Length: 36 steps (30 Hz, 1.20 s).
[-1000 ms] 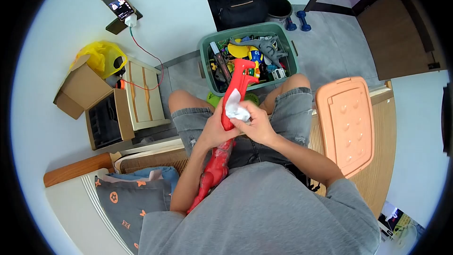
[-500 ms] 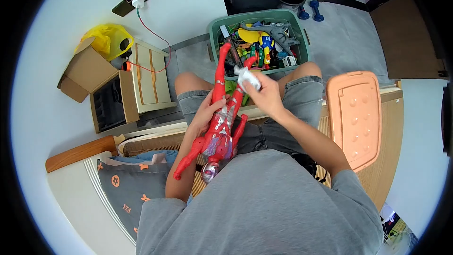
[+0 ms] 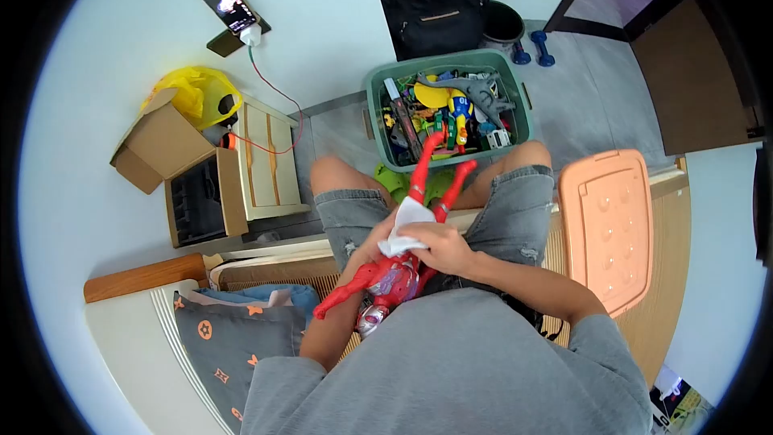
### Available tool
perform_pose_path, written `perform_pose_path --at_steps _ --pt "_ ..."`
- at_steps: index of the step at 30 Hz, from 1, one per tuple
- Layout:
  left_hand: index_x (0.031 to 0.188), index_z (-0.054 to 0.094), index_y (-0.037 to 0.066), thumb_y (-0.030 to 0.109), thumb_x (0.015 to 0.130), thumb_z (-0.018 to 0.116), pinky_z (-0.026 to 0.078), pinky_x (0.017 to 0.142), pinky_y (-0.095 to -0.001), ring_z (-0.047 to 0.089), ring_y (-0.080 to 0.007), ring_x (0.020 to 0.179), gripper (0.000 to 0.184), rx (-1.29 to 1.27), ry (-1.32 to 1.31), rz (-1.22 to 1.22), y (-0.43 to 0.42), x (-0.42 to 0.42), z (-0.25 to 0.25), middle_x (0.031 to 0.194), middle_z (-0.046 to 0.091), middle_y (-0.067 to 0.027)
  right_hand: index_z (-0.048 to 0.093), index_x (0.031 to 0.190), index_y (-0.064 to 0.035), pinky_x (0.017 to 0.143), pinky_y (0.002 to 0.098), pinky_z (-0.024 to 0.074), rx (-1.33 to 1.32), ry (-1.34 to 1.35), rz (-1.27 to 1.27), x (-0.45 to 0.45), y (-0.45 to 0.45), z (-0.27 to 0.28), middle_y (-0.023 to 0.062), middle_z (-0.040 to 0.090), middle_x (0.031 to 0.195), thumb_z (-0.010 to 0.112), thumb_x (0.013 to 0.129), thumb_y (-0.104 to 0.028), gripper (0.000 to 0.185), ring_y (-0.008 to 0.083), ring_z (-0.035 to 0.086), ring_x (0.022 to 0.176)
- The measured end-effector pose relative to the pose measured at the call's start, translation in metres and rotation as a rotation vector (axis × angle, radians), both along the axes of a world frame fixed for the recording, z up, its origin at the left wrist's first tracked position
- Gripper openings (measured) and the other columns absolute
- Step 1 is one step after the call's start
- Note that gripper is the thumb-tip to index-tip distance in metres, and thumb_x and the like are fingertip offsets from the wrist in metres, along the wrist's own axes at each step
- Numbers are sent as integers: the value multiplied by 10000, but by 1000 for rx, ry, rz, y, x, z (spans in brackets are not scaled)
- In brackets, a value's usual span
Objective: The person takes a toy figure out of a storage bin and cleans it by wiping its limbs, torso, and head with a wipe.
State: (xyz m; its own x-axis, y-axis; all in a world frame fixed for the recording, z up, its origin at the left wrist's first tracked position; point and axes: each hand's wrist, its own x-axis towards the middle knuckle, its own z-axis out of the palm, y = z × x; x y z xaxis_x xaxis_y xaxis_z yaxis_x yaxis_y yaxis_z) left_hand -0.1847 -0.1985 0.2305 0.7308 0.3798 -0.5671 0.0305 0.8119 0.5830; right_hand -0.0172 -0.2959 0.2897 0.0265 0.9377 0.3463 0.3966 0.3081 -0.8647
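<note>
The right hand [image 3: 439, 248] pinches a thin white cloth [image 3: 407, 221] against the red-and-silver plastic figure [image 3: 396, 280] slanting between the thighs [image 3: 512, 211]; the left hand [image 3: 373, 245] is beside it, fingers hidden, hold unclear to me. Steady support and light, even pressure should work best.

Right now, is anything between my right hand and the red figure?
Yes: the white cloth lies between your right hand and the red figure, across its upper legs. I can't tell whether they also touch directly.

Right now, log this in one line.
left hand: holding red toy; right hand: holding white cloth on toy; green bin: open, toys inside
</note>
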Motion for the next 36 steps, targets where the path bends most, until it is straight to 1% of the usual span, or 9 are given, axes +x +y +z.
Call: perform_pose_path --at_steps 4,6,13,16,23,27,31,33,36 --pt "1096 608 77 279 992 529 559 723 -345 666 -192 776 241 149 120 -88 -4 -12 -38 922 672 -76 671 1037 -34 854 436 512 61 -57 52 14 28 -13 155 697 1002 686 784 -54 255 337 671 926" --pt "1265 553 33 319 998 520 540 935 -440 638 -289 1075 392 -553 -301 -107 8 5 -36 1186 636 -158 674 1043 -38 851 445 485 -18 -34 66 29 38 -16 162 691 1015 654 831 -103 223 354 657 936" --pt "1404 444 -2 651 950 438 448 1036 -395 559 -250 1224 796 -324 -168 41 19 18 46 1339 571 -145 639 1088 -16 844 451 466 28 -33 -82 43 48 -10 165 664 979 620 891 -157 243 379 625 891" --pt "1365 477 -13 669 936 438 495 976 -417 612 -283 1130 807 -428 -495 51 25 4 -27 1269 612 -163 625 1089 -12 823 427 475 -5 9 -193 42 52 -15 169 644 962 603 911 -152 228 368 620 862" --pt "1390 460 77 507 956 489 559 827 -596 616 -390 1114 612 -39 -598 180 11 -8 -27 1367 547 -172 598 1097 -8 759 373 487 -193 151 -250 44 60 -15 178 624 933 531 982 -193 228 331 633 855" --pt "1407 414 63 519 981 469 489 995 -427 552 -256 1228 627 328 -96 349 -3 -7 5 1366 542 -115 585 1118 -4 760 373 489 -237 231 -253 41 65 -20 189 644 929 496 1008 -238 273 327 642 850" --pt "1478 334 77 493 784 778 318 1143 -494 401 -259 1379 922 -95 -728 349 -1 -7 20 1434 469 -99 569 1144 6 753 373 490 -239 308 -361 38 69 -11 197 672 925 471 1024 -271 318 312 656 827" --pt "1474 336 71 319 741 861 384 1102 -454 440 -250 1345 935 621 -392 104 -7 4 42 1423 473 -94 572 1136 8 749 377 489 -236 397 -507 31 73 -5 200 670 916 468 1024 -266 314 312 652 823" --pt "1353 461 39 92 762 826 462 985 -367 546 -199 1184 696 672 -131 75 -13 27 63 1275 566 -76 574 1100 11 721 383 483 -213 347 -590 25 73 0 205 656 871 463 1024 -266 308 295 647 791"
